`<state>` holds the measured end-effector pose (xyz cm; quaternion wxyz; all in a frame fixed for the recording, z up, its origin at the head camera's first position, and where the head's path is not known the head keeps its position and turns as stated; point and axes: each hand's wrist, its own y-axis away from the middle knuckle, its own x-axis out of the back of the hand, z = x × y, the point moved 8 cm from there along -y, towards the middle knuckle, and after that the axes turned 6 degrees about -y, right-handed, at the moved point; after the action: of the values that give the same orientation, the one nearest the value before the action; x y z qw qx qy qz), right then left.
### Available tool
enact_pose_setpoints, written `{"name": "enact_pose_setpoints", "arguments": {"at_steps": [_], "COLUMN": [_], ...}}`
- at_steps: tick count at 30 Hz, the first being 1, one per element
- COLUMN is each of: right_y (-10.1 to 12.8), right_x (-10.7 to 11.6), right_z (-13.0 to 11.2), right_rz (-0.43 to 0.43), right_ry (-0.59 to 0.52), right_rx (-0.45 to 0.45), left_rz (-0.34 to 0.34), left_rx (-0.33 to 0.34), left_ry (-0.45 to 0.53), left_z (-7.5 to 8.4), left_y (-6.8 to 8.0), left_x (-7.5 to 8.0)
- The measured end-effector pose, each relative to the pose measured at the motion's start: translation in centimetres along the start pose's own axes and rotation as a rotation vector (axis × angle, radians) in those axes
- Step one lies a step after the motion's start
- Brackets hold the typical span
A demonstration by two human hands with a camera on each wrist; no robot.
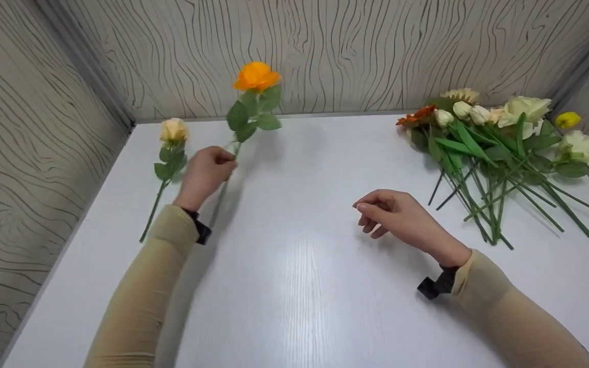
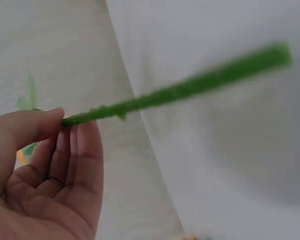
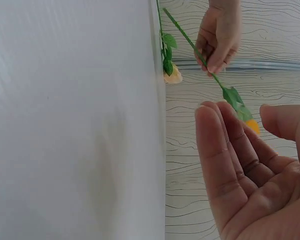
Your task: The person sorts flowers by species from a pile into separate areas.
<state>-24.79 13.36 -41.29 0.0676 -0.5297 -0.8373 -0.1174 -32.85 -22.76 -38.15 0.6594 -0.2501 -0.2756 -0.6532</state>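
Between thumb and fingertips, my left hand (image 1: 206, 171) pinches the green stem (image 2: 190, 87) of an orange rose (image 1: 256, 76). The bloom points toward the back wall, with green leaves (image 1: 248, 115) just below it, and the bare stem end reaches back past my wrist. A peach rose (image 1: 173, 132) lies on the table to the left of this hand. My right hand (image 1: 397, 217) hovers over the table's middle right, fingers loosely bent and thumb apart from them in the right wrist view, with nothing held.
A pile of flowers lies at the back right of the white table (image 1: 294, 286): white roses (image 1: 581, 148), white tulips (image 1: 461, 110), a yellow tulip (image 1: 567, 120) and an orange-red flower (image 1: 417, 116), their stems pointing forward. Wood-patterned walls (image 1: 325, 51) enclose the back and sides.
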Motion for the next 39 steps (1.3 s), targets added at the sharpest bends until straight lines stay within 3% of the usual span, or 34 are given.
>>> {"name": "enact_pose_setpoints", "arguments": {"at_steps": [2,4,7,12,18,24,30,35,39], "right_y": [0.0,0.0,0.0,0.1,0.1,0.1,-0.2,-0.5,-0.3], "right_x": [0.0,0.1,0.1,0.1,0.0,-0.1,0.4,2.5,5.7], "right_z": [0.1,0.2,0.4,0.5,0.6,0.6,0.6,1.2,2.1], "right_rz": [0.001,0.002,0.001,0.003,0.003,-0.003,0.003,0.063,0.144], "right_ry": [0.003,0.006,0.008,-0.001,0.008,0.017,0.036,0.1,0.162], "right_rx": [-0.003,-0.005,-0.002,0.0,0.001,0.005,0.008,-0.001,-0.028], "left_rz": [0.07,0.13,0.176,0.178,0.191,0.202,0.155,0.163,0.205], "left_rx": [0.028,0.053,0.073,0.103,0.169,0.176,0.212,0.211,0.115], "left_ry": [-0.168,-0.272,-0.354,-0.416,-0.46,-0.453,-0.436,-0.495,-0.585], "left_z": [-2.4,-4.5,-6.8,-9.6,-11.6,-11.8,-11.4,-9.1,-6.1], "left_y": [-0.1,0.0,0.2,-0.1,-0.4,-0.3,-0.2,0.0,0.0], "left_x": [3.2,5.7,7.7,7.8,7.0,7.0,6.8,6.4,4.8]}}
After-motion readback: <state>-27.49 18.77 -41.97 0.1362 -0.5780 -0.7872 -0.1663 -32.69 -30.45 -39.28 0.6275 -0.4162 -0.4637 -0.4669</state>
